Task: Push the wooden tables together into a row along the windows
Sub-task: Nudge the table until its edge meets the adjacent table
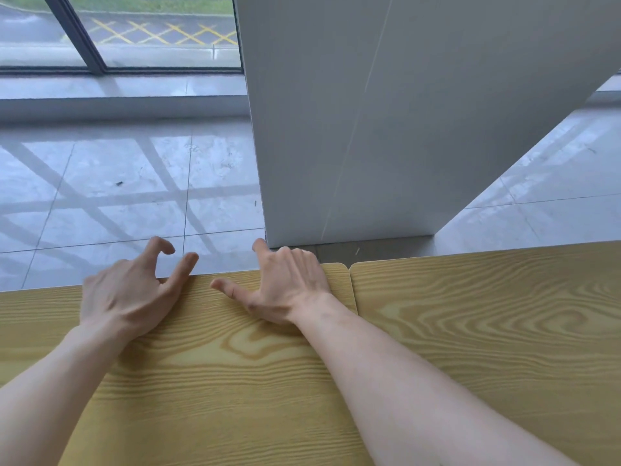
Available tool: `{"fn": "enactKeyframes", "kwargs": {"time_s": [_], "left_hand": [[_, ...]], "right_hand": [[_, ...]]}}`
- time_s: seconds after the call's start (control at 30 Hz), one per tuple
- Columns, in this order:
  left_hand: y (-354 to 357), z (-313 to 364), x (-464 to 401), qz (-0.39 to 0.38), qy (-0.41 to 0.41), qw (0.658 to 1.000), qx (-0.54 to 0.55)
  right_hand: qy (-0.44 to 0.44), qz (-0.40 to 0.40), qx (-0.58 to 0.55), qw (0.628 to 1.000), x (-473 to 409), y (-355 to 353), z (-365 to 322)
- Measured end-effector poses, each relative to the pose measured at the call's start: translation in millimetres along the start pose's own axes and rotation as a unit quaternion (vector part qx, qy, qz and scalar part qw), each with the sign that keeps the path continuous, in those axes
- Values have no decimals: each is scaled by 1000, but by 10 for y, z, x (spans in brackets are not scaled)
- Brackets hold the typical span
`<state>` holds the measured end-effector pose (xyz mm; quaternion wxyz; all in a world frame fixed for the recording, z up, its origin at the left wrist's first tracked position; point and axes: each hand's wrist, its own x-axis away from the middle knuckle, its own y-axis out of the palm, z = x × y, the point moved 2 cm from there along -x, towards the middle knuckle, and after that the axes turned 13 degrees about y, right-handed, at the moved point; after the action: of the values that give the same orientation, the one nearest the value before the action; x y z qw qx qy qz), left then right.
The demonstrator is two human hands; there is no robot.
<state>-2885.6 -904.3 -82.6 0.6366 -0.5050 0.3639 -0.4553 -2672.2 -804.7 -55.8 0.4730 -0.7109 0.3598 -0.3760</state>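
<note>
Two light wooden tables fill the lower half of the view. The left table [208,381] lies under both my forearms. The right table [487,324] butts against it, with a thin seam between them and rounded corners meeting at the far edge. My left hand [131,290] rests near the left table's far edge, fingers spread and curled past the edge, holding nothing. My right hand [285,290] lies flat near the same far edge, close to the seam, thumb out to the left and fingers apart.
A wide white pillar [386,129] stands just beyond the tables' far edge, in front of the seam. Grey tiled floor [117,190] stretches to the windows [151,31] at the top left. More floor shows to the right of the pillar.
</note>
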Motion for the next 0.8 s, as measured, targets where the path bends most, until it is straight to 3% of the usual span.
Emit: {"fn": "enactKeyframes", "kwargs": {"time_s": [0.4, 0.8], "left_hand": [[-9, -32, -40, 17, 8, 1000, 2], [-44, 41, -38, 2, -9, 1000, 7]], "right_hand": [[-1, 15, 31, 999, -111, 5, -32], [-9, -23, 26, 999, -111, 7, 33]]}}
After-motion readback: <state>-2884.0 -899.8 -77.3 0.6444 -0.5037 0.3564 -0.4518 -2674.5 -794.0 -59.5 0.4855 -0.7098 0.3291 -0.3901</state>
